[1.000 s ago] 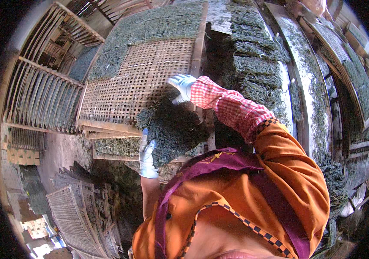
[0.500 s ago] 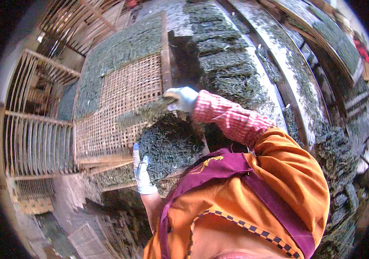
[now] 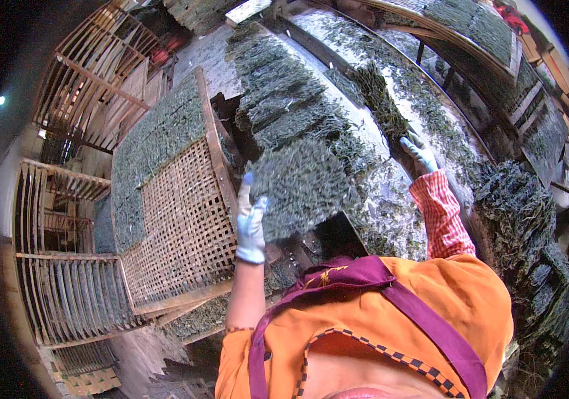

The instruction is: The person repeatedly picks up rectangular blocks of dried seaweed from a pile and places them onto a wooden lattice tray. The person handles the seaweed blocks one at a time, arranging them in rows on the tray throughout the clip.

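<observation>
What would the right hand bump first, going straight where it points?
Probably the dark, stringy green strip; depth is unclear, so the right hand may already touch it.

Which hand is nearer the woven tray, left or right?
Left. The left hand is beside the lower part of the woven tray's right edge. The right hand is much farther right, by the lower end of a dark strip.

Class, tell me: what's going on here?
A gloved person in orange has the left hand at the left edge of a dark-green fibrous mat. The right hand seems to touch the near end of a darker fibrous strip. Further left, green matting covers part of a woven lattice tray.
</observation>
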`<state>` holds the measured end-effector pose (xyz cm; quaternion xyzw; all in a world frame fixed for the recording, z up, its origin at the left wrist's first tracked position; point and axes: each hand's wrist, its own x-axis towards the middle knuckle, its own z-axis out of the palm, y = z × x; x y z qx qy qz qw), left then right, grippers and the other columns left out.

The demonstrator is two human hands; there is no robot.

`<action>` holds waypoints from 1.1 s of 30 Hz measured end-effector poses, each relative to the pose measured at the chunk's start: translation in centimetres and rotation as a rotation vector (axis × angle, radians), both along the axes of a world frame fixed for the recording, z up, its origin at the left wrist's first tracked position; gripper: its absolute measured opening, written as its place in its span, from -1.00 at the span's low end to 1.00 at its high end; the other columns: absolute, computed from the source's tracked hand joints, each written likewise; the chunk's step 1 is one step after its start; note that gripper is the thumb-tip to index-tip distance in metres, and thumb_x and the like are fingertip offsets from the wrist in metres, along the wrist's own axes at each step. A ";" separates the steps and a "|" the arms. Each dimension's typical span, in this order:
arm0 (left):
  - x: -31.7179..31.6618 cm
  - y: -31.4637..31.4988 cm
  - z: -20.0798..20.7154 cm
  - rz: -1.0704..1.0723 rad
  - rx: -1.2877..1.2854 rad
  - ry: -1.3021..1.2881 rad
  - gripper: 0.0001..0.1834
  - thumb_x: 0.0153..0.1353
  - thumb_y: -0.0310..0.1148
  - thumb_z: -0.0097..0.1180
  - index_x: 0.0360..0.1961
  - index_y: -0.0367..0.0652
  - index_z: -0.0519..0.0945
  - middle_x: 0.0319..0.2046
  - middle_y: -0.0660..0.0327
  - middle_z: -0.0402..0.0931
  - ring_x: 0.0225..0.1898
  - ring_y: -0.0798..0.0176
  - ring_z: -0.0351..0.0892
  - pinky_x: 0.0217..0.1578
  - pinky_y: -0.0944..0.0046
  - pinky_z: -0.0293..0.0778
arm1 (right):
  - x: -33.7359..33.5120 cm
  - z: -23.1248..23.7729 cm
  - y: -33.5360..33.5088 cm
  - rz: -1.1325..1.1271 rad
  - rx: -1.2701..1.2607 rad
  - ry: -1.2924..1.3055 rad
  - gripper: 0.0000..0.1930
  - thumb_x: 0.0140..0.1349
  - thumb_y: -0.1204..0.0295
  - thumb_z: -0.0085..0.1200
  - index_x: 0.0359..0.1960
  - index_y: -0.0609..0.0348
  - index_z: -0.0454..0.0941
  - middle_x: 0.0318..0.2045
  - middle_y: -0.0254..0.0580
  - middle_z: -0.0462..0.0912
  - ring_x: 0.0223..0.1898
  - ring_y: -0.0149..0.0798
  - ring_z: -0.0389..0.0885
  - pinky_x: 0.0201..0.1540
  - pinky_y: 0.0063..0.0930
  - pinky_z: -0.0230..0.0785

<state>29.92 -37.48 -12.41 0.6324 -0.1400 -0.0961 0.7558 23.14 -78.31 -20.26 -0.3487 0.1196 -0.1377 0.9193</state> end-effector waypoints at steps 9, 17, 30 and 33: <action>11.5 -9.5 3.1 0.123 0.010 -0.060 -0.29 0.10 -0.68 0.01 0.32 -0.02 0.26 0.23 0.36 0.26 -0.26 0.59 0.32 -0.16 0.55 0.33 | 2.8 -3.2 -2.7 -0.027 0.012 0.131 -0.48 0.17 0.48 0.18 0.19 0.26 0.34 0.05 -0.12 0.55 0.02 -0.18 0.56 0.08 -0.23 0.43; 12.4 -9.6 1.5 0.130 -0.005 -0.003 -0.28 0.08 -0.74 -0.01 0.30 0.00 0.31 0.22 0.42 0.31 -0.33 0.62 0.33 -0.24 0.56 0.35 | 13.8 -5.4 -8.8 -0.055 -0.800 0.525 -0.45 0.11 0.25 0.26 0.11 0.15 0.40 -0.16 -0.12 0.58 -0.30 -0.27 0.57 -0.30 -0.28 0.47; 6.1 -7.8 1.4 -0.180 0.141 0.087 -0.16 0.10 -0.80 -0.11 0.39 0.11 0.13 0.37 0.37 0.07 0.18 0.47 0.26 0.07 0.48 0.26 | 8.9 3.7 4.5 0.384 -0.575 -0.189 -0.45 0.11 0.50 0.26 0.16 0.22 0.35 -0.02 -0.34 0.55 -0.01 -0.42 0.48 0.12 -0.46 0.31; 6.1 -7.9 1.4 -0.284 0.004 -0.122 -0.12 0.11 -0.79 -0.12 0.41 0.18 0.05 0.34 0.27 0.12 0.14 0.45 0.29 0.05 0.47 0.27 | 7.9 3.3 3.7 0.281 -0.441 -0.215 -0.47 0.10 0.55 0.25 0.14 0.20 0.37 -0.03 -0.35 0.56 -0.01 -0.40 0.50 0.13 -0.44 0.31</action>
